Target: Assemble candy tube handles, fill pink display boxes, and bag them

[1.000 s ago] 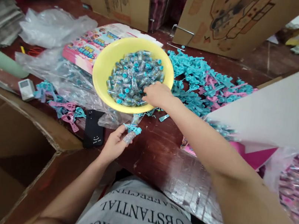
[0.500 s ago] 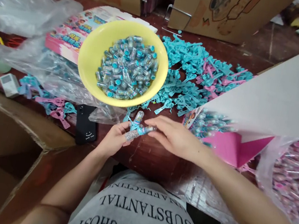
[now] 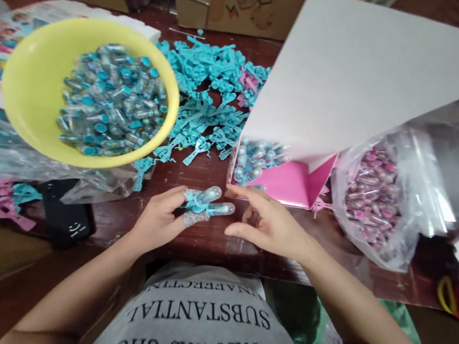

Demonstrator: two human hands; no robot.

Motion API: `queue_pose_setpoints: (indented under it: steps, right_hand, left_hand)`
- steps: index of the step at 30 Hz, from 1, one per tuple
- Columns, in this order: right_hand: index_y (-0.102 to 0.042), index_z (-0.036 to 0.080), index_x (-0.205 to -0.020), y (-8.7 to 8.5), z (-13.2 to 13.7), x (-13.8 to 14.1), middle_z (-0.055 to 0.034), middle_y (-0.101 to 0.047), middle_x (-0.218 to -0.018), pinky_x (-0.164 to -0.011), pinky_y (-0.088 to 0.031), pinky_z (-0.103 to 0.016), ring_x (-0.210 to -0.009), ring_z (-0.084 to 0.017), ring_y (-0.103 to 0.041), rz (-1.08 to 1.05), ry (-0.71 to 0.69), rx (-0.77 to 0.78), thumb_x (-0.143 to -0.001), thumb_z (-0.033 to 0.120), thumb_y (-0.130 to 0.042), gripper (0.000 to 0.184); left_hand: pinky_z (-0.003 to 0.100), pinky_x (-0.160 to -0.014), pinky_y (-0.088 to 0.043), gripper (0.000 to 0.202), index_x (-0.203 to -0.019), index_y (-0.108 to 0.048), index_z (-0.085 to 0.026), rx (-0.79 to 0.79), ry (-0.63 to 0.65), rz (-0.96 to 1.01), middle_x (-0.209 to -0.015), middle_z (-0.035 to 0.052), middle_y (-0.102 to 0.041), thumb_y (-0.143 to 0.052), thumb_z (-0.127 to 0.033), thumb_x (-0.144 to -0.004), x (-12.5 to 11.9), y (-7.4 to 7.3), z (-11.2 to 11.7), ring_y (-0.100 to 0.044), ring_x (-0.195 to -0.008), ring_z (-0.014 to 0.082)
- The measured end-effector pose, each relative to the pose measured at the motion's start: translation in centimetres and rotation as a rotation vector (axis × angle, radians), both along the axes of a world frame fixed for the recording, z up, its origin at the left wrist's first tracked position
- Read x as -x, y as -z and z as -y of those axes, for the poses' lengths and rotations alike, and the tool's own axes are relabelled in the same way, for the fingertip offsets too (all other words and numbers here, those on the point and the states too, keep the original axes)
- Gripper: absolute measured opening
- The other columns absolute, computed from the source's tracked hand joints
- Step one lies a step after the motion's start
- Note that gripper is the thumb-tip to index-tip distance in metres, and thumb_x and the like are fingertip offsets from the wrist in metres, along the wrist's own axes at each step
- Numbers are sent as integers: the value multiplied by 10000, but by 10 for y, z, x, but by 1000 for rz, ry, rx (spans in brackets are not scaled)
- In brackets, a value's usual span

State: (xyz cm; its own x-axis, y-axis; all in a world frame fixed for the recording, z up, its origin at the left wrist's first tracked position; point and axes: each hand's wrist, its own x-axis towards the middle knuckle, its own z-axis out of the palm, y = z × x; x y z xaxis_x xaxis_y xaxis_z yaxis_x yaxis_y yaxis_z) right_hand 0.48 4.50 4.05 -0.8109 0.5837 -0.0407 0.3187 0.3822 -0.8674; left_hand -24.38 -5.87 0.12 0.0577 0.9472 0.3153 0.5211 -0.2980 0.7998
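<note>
My left hand [image 3: 162,220] is closed on two small turquoise plastic toys with clear, round-ended capsules [image 3: 220,210], which point to the right. A sparkly silver wrap [image 3: 195,218] is at the tip of its thumb. Just right of the capsules, my right hand [image 3: 269,224] has its thumb and fingers apart and holds nothing. Its fingertips are close to the front edge of an open pink-and-white display box [image 3: 290,184]. Capsule-topped toys [image 3: 252,161] stand in rows in the box's left part.
A yellow bowl [image 3: 31,79] of blue-capped clear capsules stands at the left. Behind lie loose turquoise pieces [image 3: 211,66], a few pink. A plastic bag [image 3: 342,194] of pink-capped capsules is right of the box. A black phone [image 3: 63,216] lies by the table's front edge.
The view has swung to the right. My right hand has come away from the toys and opened. The two capsules in my left hand now lie nearly side by side.
</note>
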Motion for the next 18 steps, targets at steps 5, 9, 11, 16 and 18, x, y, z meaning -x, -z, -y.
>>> queue_pose_setpoints:
  steps: [5,9,11,16,18]
  right_hand:
    - [-705,198,-896,0,6,-46,17,-702,-716,-595,-469,-247,-607,-96,-617,-107,86,-243,-1108,408,-543,340]
    - [-685,207,-1267,-6,-5,-80,-96,-774,-1194,-869,-603,-322,-1032,-186,-752,-180,74,-405,-1040,556,-628,420]
    - [-580,230,-1463,-9,-10,-89,-149,-637,-1505,-1120,-546,-439,-1389,-261,-615,-198,-55,-553,-978,533,-730,591]
    - [-645,264,-1334,-18,-29,-106,-26,-776,-1275,-1048,-590,-355,-1242,-181,-686,-248,-244,-559,-1067,282,-626,268]
    - [-675,301,-1300,-20,-47,-117,-10,-801,-1157,-933,-611,-347,-1052,-180,-741,-165,-93,-571,-1048,346,-669,257]
  left_hand:
    - [254,-773,-586,120,-1050,-772,-214,137,140,102,-969,35,-793,-773,-293,-961,-34,-5,-12,-736,-856,156]
    - [255,-701,-613,515,-1349,-655,-222,562,213,444,-891,10,-777,-843,-303,-877,-63,-17,-21,-742,-762,152]
    - [198,-513,-541,671,-1449,-550,-220,808,279,614,-776,-47,-717,-843,-275,-847,-76,-24,-27,-662,-553,108]
    - [229,-563,-612,565,-1367,-612,-211,683,285,489,-857,8,-768,-843,-330,-865,-87,-33,-37,-734,-634,141]
    - [316,-809,-683,546,-1332,-656,-223,309,1,264,-1040,57,-808,-873,-396,-862,-78,-28,-42,-795,-895,194]
